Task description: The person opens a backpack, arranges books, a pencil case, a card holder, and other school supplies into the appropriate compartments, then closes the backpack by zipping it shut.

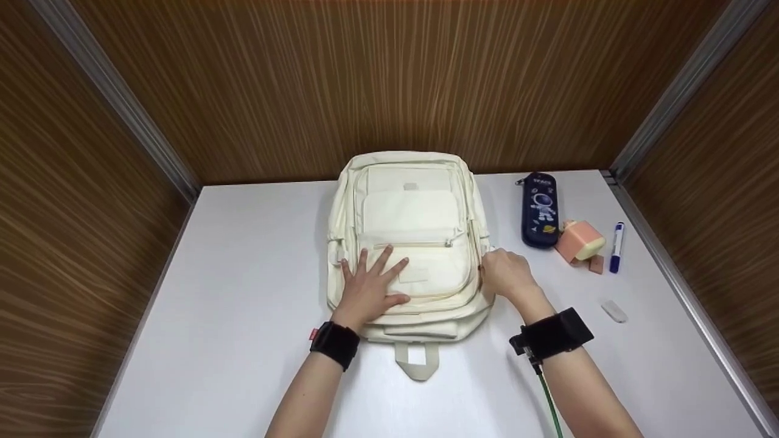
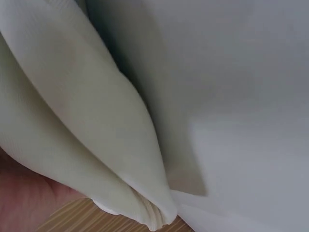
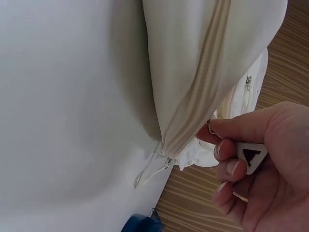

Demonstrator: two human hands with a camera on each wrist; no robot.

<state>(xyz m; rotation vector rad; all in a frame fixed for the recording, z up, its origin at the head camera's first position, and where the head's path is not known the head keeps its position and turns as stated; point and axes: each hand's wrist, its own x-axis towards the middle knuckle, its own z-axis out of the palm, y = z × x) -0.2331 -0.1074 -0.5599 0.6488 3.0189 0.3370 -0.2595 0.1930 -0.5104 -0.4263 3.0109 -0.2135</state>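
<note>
A cream backpack (image 1: pixel 411 210) lies on its back on the white table, its top loop toward me. My left hand (image 1: pixel 366 291) presses on its front pocket with fingers spread. At the bag's right side, my right hand (image 1: pixel 506 273) pinches a zipper pull (image 3: pixel 260 151) between thumb and forefinger. In the right wrist view, its triangular end sits against the curled fingers of that hand. A second zipper pull (image 3: pixel 153 173) hangs loose from the zipper track (image 3: pixel 205 77) along the bag's side. Cream fabric hides most of the left hand in the left wrist view.
Right of the bag lie a dark blue pencil case (image 1: pixel 540 210), a pink and cream block-shaped item (image 1: pixel 581 241), a blue-capped marker (image 1: pixel 617 247) and a white eraser (image 1: pixel 614 311). Wood-grain panels (image 1: pixel 401 79) close in the table's back and sides. A green cable (image 1: pixel 549 401) trails from the right wrist.
</note>
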